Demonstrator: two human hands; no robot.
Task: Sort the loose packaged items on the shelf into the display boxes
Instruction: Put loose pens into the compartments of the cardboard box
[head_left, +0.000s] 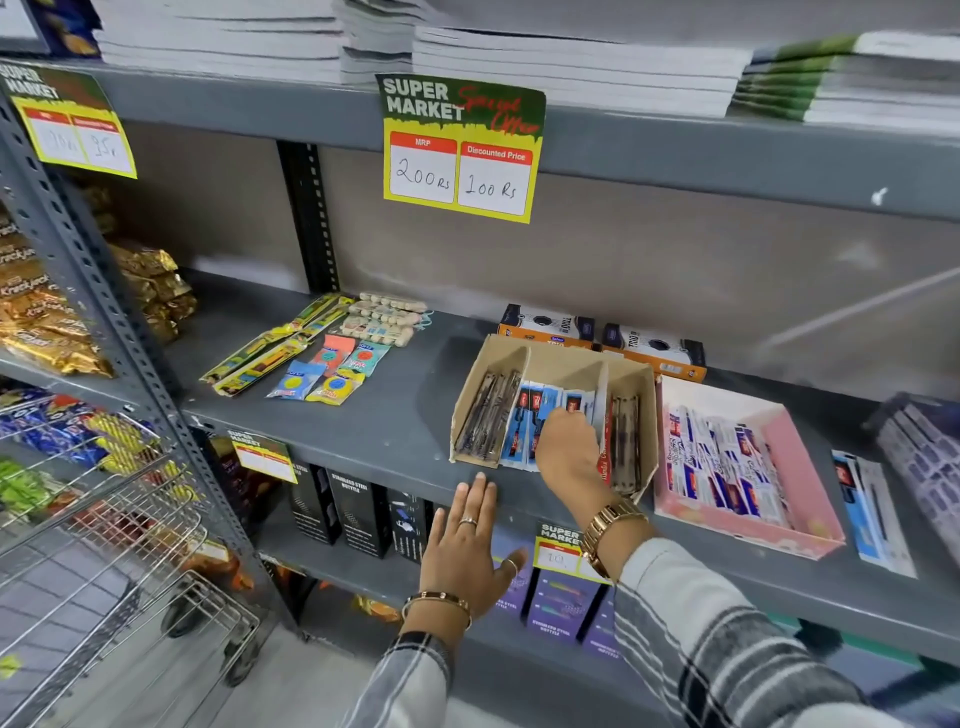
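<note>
A brown cardboard display box (540, 358) with three compartments stands on the grey shelf (405, 421). Its outer compartments hold dark pen packs; the middle one holds blue-and-white pen packs (524, 415). My right hand (566, 452) reaches into the middle compartment, fingers curled on those packs. My left hand (467, 540) hovers flat and spread at the shelf's front edge, holding nothing. A pink display box (800, 467) to the right holds several white-and-blue packs. One loose blue pen pack (867, 509) lies right of it.
Loose yellow-green long packs (275, 343), small coloured packets (332, 371) and eraser packs (384, 317) lie at the shelf's left. Two orange-and-black boxes (602, 338) stand behind the cardboard box. A wire trolley (104, 545) stands at lower left. Price signs hang on the shelf edges.
</note>
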